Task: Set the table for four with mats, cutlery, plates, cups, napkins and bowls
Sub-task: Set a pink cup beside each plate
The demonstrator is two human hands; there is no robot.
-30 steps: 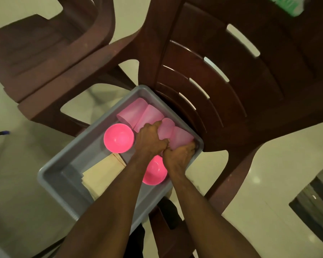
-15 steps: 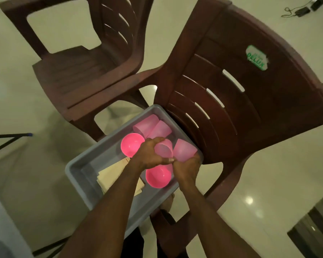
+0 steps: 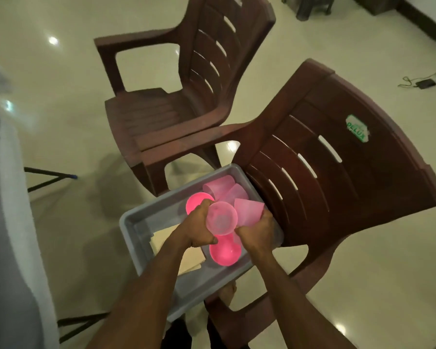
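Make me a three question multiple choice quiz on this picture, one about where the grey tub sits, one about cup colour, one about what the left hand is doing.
1. The grey tub rests on:
A. the seat of a brown plastic chair
B. a table
C. the floor

2. The cups are:
A. blue
B. translucent pink
C. white

3. The left hand:
A. hangs idle
B. presses the napkins
C. grips a pink cup

Answers: 1 A, the tub lies against the chair's slatted back, between its armrests. 2 B, every cup shows pale see-through pink. 3 C, its fingers curl round a cup with the mouth toward the camera.
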